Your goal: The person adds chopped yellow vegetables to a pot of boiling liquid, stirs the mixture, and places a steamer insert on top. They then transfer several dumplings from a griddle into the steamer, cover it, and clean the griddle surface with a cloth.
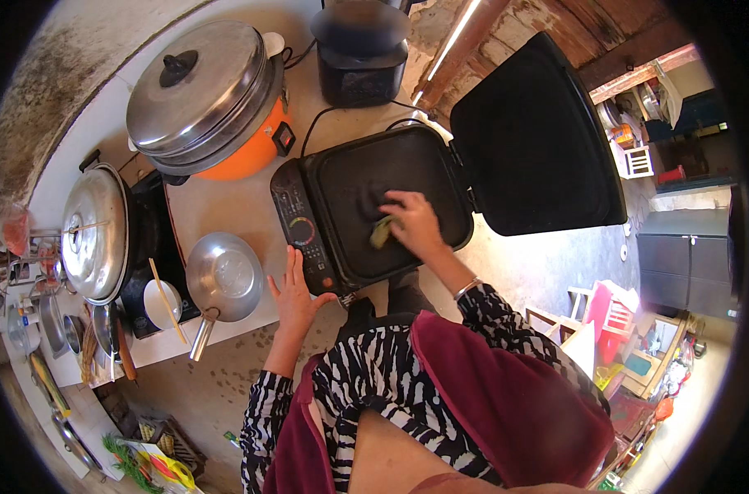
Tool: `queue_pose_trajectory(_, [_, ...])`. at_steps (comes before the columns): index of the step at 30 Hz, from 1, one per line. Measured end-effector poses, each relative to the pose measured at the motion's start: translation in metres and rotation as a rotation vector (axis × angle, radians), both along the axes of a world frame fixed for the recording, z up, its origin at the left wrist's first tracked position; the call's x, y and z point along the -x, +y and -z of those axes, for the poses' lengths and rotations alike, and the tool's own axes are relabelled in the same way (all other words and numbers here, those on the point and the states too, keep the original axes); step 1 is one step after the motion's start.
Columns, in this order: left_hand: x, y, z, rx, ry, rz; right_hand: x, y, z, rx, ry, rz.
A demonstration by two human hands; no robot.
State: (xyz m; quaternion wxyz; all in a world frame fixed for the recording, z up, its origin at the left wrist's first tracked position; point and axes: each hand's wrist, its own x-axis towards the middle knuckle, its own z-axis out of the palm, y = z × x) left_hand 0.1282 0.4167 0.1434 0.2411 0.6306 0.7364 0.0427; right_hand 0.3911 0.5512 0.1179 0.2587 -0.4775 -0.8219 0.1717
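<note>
A black electric griddle [405, 167] lies in front of me with its hinged lid [535, 142] swung out to the right. Over the cooking plate, my right hand [414, 222] pinches a small greenish-yellow piece [382, 232], perhaps a cloth or a leaf; motion blurs it. Whether that piece touches the plate I cannot tell. My left hand [300, 290] rests with spread fingers against the near left corner of the griddle's control panel [300, 231], holding nothing. A dark smear or shadow shows on the plate beside my right fingertips.
Left of the griddle sits a metal pan [225, 278], its handle past the counter edge. Beyond are a lidded orange electric cooker [244, 148], a lidded wok [96, 234] and a white bowl [162, 304] with chopsticks. A black appliance [362, 71] and cords stand behind.
</note>
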Motion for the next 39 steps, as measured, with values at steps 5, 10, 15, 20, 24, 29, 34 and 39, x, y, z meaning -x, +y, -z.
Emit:
queue_pose_trajectory(5, [0.001,-0.001,0.002,-0.017,-0.017,-0.002,-0.034,0.032,0.007,-0.038,-0.200,0.415])
queue_pose_trajectory(10, [-0.001,-0.003,0.003,-0.088,0.000,0.013,0.042,0.030,0.013,-0.135,-0.166,0.185])
queue_pose_trajectory(15, [-0.001,-0.001,0.001,-0.058,0.032,0.010,0.071,0.000,0.011,-0.081,-0.099,-0.060])
queue_pose_trajectory(20, [-0.002,-0.002,0.001,-0.067,0.043,0.010,0.008,0.043,0.012,-0.066,-0.147,0.208])
queue_pose_trajectory(24, [-0.002,-0.003,0.002,-0.049,0.050,0.004,0.004,0.066,0.012,-0.124,-0.214,0.397])
queue_pose_trajectory(29, [0.000,-0.003,0.006,-0.096,0.037,0.015,0.057,0.004,0.009,-0.170,-0.183,0.064])
queue_pose_trajectory(34, [0.000,-0.003,0.007,-0.102,0.036,0.022,0.034,-0.040,-0.001,0.005,-0.049,-0.128])
queue_pose_trajectory(39, [0.001,-0.002,0.004,-0.029,-0.039,-0.010,-0.011,0.033,0.004,-0.020,-0.208,0.381])
